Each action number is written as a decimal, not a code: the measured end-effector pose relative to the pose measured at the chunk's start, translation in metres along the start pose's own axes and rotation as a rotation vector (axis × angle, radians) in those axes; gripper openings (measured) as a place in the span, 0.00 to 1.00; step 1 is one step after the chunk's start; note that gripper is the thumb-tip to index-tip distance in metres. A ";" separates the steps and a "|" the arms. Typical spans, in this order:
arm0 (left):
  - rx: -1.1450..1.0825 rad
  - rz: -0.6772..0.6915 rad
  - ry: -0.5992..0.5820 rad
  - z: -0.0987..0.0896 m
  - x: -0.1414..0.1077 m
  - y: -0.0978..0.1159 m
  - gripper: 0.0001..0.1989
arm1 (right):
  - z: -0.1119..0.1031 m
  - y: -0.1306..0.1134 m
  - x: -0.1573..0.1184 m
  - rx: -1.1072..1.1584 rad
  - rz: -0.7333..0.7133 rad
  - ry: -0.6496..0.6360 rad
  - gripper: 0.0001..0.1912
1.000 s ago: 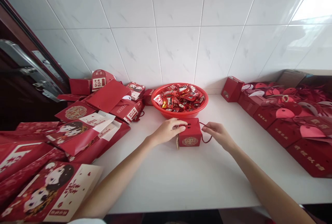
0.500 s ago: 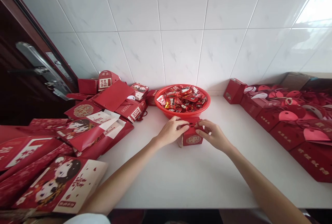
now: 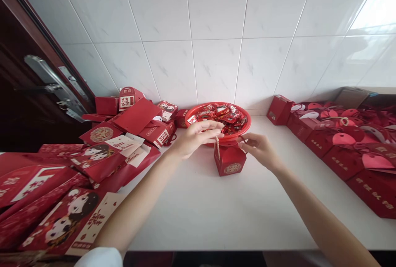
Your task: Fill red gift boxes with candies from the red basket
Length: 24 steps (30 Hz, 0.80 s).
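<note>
As the head view shows, a small red gift box [image 3: 232,163] stands on the white counter [image 3: 201,221], about midway between its left and right ends, just in front of a red plastic basin [image 3: 248,125] of wrapped candies [image 3: 229,115]. The right hand [image 3: 261,149] seems to pinch a dark red cord [image 3: 243,139] at the box's upper right. The left hand [image 3: 198,136] hangs over the upper left, fingers extended; a pale twisted cord [image 3: 217,148] drops beside its thumb, but whether it is gripped I cannot tell.

Judging by this, the box is already folded into shape, while the cord work at its top looks unfinished; no finished knot can be made out.

Bare counter runs from the box to the front edge, leaving good room toward the person. Behind, the basin near the back edge limits movement. Piled red cartons [image 3: 72,213] crowd the left end; rows of red boxes [image 3: 337,158] line the right, both well apart from the box.
</note>
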<state>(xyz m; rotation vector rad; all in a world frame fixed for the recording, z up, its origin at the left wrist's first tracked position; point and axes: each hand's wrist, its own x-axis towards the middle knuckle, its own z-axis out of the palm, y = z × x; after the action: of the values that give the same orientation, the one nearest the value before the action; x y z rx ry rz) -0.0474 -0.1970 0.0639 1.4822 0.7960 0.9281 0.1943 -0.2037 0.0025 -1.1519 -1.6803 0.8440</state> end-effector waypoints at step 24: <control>0.859 0.171 0.179 0.049 0.013 -0.070 0.20 | 0.013 -0.015 0.005 0.318 0.164 0.106 0.13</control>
<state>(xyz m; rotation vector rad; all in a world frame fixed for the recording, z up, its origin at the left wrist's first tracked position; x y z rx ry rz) 0.0033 -0.2000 -0.0058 2.2508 1.3138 0.8933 0.1767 -0.2041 0.0124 -1.1006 -1.3215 1.0897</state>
